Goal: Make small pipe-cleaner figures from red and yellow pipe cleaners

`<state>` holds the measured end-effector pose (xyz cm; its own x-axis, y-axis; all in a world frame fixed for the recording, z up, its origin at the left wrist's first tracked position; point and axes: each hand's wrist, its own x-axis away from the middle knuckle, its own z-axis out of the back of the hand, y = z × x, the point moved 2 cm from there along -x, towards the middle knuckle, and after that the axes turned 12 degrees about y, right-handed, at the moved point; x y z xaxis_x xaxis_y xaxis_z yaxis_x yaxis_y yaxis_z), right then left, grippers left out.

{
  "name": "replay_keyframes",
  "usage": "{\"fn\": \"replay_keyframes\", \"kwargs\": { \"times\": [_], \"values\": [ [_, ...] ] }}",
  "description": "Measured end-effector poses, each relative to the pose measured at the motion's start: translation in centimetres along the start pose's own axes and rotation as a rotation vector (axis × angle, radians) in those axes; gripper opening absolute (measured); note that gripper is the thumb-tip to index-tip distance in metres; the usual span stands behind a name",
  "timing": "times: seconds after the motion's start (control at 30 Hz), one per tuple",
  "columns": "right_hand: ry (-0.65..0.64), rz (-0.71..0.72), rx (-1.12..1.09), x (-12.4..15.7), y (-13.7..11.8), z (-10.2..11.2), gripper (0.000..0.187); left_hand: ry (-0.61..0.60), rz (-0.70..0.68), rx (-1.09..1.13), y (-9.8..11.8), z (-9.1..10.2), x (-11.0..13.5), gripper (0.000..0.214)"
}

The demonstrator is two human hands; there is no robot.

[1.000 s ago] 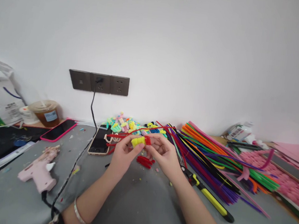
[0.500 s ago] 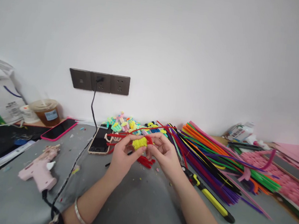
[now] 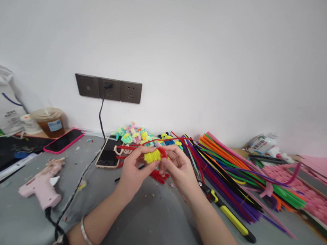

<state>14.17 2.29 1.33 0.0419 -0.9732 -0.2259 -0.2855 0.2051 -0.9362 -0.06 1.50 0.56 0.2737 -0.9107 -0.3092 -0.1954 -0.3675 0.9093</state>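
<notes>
Between my two hands, above the table, is a small coil of yellow pipe cleaner (image 3: 151, 156) with red pipe cleaner (image 3: 162, 152) wound at its right end. My left hand (image 3: 135, 166) pinches the yellow part between thumb and fingers. The red end is in the closed fingertips of my right hand (image 3: 178, 169). A long red strand (image 3: 161, 139) arcs up from the piece toward the right. More red pipe cleaners (image 3: 157, 176) lie behind and below my fingers, partly hidden by them.
Left of my hands are a phone (image 3: 109, 155), a pink glue gun (image 3: 42, 185) with its cord, a pink-cased phone (image 3: 63, 141) and a drink cup (image 3: 49, 122). Small pipe-cleaner figures (image 3: 138, 135) lie by the wall. Yellow-black pliers (image 3: 235, 221) and bundled pipe cleaners (image 3: 234, 177) are on the right.
Both hands stay almost in place around the coil. The whole view has shifted very slightly; nothing has been picked up or let go.
</notes>
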Motion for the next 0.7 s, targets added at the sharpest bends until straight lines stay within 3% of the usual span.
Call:
{"fn": "replay_keyframes", "kwargs": {
  "times": [0.7],
  "values": [
    [0.025,0.071,0.032,-0.06,0.09,0.31,0.023,-0.037,-0.073,-0.039,-0.63,0.21,-0.15,0.024]
  ]
}}
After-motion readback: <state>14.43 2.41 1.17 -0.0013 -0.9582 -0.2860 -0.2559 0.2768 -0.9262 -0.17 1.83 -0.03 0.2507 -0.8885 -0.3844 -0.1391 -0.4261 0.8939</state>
